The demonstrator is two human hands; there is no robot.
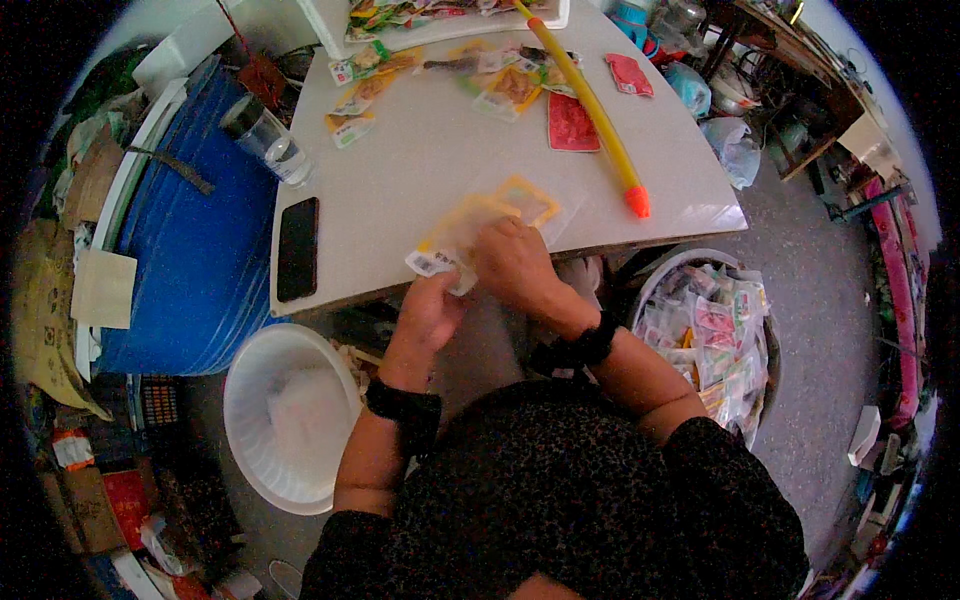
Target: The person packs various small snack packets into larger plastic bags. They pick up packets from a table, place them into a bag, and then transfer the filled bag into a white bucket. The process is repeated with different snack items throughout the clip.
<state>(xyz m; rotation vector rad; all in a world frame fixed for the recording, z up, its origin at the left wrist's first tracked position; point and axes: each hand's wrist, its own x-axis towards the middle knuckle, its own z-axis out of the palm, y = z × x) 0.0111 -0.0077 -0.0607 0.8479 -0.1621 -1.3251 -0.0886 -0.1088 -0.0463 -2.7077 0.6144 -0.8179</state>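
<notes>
My left hand [433, 311] grips the lower corner of a yellow and white plastic packet [441, 259] at the near edge of the white table [375, 195]. Closed in a fist, my right hand [517, 262] is over the packet's right side; the packet is blurred, and my fingers hide what they pinch. Just behind lies another yellow-edged packet [529, 201] with clear film around it. Farther back are several small food packets [510, 86], two red packets [574, 124], and a long yellow stick with an orange tip [592, 109].
A black phone [298, 250] and a clear bottle [281, 150] are at the table's left. A white box [457, 30] of packets stands at the back. Below left is a white plastic basin [289, 420]; below right, a tub full of packets [720, 322]. A blue barrel [202, 217] stands left.
</notes>
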